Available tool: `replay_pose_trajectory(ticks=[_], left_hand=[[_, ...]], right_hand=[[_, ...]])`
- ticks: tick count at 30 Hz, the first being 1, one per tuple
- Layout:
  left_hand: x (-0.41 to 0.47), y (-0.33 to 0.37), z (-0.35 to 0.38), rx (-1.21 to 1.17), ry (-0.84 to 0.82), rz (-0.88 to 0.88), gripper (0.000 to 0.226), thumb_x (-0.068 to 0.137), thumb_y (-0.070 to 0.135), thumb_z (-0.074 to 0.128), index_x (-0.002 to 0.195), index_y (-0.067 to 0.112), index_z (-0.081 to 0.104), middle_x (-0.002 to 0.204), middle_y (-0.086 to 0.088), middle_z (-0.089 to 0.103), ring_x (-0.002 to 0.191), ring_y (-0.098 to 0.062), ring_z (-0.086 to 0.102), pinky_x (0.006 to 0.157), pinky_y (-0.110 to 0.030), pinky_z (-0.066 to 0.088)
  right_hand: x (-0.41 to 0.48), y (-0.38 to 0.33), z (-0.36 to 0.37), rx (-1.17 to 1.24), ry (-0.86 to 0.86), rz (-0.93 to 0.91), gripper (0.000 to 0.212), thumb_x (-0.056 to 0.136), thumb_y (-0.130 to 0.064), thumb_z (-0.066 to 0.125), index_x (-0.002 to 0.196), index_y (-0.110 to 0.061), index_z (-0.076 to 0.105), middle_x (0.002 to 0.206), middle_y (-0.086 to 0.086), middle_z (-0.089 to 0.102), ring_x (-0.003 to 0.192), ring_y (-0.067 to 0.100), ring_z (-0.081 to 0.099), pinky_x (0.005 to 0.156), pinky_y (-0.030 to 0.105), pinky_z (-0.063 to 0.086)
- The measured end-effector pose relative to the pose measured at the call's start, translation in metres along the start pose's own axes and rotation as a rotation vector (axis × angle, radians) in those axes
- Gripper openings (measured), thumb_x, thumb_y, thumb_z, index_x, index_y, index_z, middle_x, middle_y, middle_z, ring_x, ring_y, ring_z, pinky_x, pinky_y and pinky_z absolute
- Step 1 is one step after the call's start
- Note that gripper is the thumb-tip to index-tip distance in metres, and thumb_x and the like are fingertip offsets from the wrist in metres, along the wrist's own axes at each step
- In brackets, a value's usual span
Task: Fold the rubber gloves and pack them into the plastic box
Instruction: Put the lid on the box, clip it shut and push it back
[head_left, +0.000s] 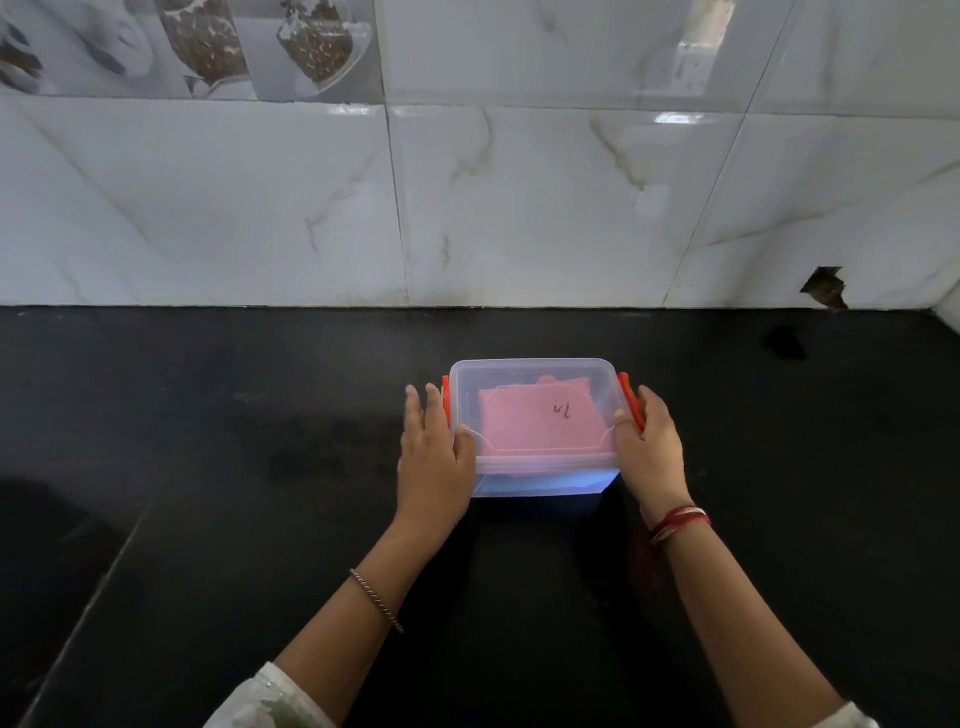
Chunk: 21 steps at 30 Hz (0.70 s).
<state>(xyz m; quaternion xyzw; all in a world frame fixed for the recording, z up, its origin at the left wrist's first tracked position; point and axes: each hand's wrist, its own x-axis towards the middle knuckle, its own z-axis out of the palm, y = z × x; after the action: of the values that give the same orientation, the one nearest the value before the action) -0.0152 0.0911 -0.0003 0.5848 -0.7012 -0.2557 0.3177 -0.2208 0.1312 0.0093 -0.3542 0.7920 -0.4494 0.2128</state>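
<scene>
A clear plastic box (540, 480) with its lid on stands on the black counter (208, 467). Folded pink rubber gloves (535, 421) show through the lid. Orange clips sit on both short sides. My left hand (434, 457) presses flat against the left side, over the left clip (445, 395), thumb on the lid's corner. My right hand (649, 447) grips the right clip (631, 402), thumb on the lid edge.
A white marble-tiled wall (519, 208) rises right behind the counter. A chipped hole (826, 291) marks the tile at the right. The counter's front edge runs diagonally at the lower left.
</scene>
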Motion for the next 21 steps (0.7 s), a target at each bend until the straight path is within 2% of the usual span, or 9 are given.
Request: replay_pose_trajectory(ticks=[1,3,6,8,10,12,14,17,21], left_hand=[[0.002,0.001,-0.004,0.1,0.016,0.038,0.065,0.097,0.032,0.037,0.149,0.018,0.001,0.159,-0.006,-0.006,0.146,-0.024,0.004,0.114,-0.04,0.016],[0.008,0.005,-0.012,0.239,0.024,0.118,0.072,0.094,0.035,0.042,0.149,0.017,-0.002,0.158,-0.008,-0.013,0.145,-0.026,-0.006,0.115,-0.046,0.007],[0.014,0.013,-0.018,0.386,-0.003,0.225,0.073,0.093,0.045,0.04,0.149,0.015,0.005,0.158,-0.01,-0.008,0.145,-0.026,-0.008,0.115,-0.048,0.0],[0.015,0.02,-0.015,0.502,-0.058,0.32,0.068,0.092,0.05,0.036,0.147,0.015,0.017,0.158,-0.009,0.009,0.146,-0.026,0.005,0.115,-0.05,0.0],[0.013,0.027,-0.01,0.551,-0.132,0.388,0.058,0.091,0.052,0.036,0.138,0.017,0.035,0.149,-0.006,0.036,0.138,-0.025,0.031,0.116,-0.05,0.006],[0.012,0.032,-0.006,0.548,-0.144,0.427,0.048,0.091,0.05,0.039,0.124,0.017,0.046,0.131,-0.003,0.054,0.119,-0.021,0.051,0.112,-0.043,0.024],[0.014,0.035,-0.005,0.551,-0.116,0.456,0.044,0.09,0.05,0.04,0.114,0.015,0.052,0.115,-0.001,0.061,0.098,-0.018,0.058,0.092,-0.033,0.043],[0.016,0.039,-0.004,0.571,-0.123,0.462,0.043,0.091,0.051,0.039,0.111,0.016,0.053,0.103,-0.001,0.062,0.083,-0.014,0.058,0.069,-0.026,0.047],[0.02,0.043,0.004,0.6,-0.138,0.497,0.047,0.091,0.051,0.038,0.116,0.014,0.052,0.108,-0.003,0.062,0.085,-0.015,0.06,0.069,-0.025,0.048]], right_hand=[[-0.004,-0.001,-0.003,-0.078,0.012,-0.042,0.055,0.095,-0.023,0.047,0.146,-0.016,0.025,0.152,0.011,0.028,0.134,0.029,0.036,0.105,0.045,0.04],[-0.014,-0.005,-0.008,-0.249,0.057,-0.188,0.063,0.094,-0.027,0.051,0.148,-0.018,0.019,0.158,0.008,0.011,0.143,0.03,0.018,0.111,0.047,0.027],[-0.025,-0.013,-0.011,-0.484,0.095,-0.402,0.061,0.093,-0.033,0.051,0.146,-0.015,0.026,0.158,0.01,0.011,0.144,0.031,0.016,0.113,0.043,0.021],[-0.03,-0.018,-0.009,-0.569,0.057,-0.535,0.055,0.094,-0.03,0.049,0.142,-0.011,0.033,0.156,0.013,0.02,0.143,0.03,0.021,0.115,0.04,0.017],[-0.032,-0.023,-0.004,-0.576,-0.063,-0.633,0.045,0.095,-0.024,0.047,0.137,-0.01,0.041,0.149,0.012,0.037,0.136,0.027,0.036,0.112,0.036,0.026],[-0.035,-0.024,0.0,-0.572,-0.179,-0.649,0.037,0.097,-0.022,0.043,0.131,-0.012,0.05,0.139,0.008,0.052,0.127,0.02,0.049,0.108,0.031,0.035],[-0.034,-0.024,0.002,-0.563,-0.17,-0.615,0.034,0.098,-0.022,0.042,0.125,-0.011,0.058,0.131,0.006,0.059,0.12,0.018,0.055,0.104,0.028,0.04],[-0.031,-0.026,0.001,-0.531,-0.07,-0.562,0.027,0.096,-0.021,0.042,0.096,-0.009,0.066,0.097,0.006,0.069,0.085,0.019,0.064,0.078,0.032,0.054],[-0.023,-0.026,-0.001,-0.576,-0.019,-0.502,0.028,0.095,-0.02,0.042,0.075,-0.01,0.057,0.073,0.004,0.061,0.059,0.015,0.053,0.055,0.024,0.047]])
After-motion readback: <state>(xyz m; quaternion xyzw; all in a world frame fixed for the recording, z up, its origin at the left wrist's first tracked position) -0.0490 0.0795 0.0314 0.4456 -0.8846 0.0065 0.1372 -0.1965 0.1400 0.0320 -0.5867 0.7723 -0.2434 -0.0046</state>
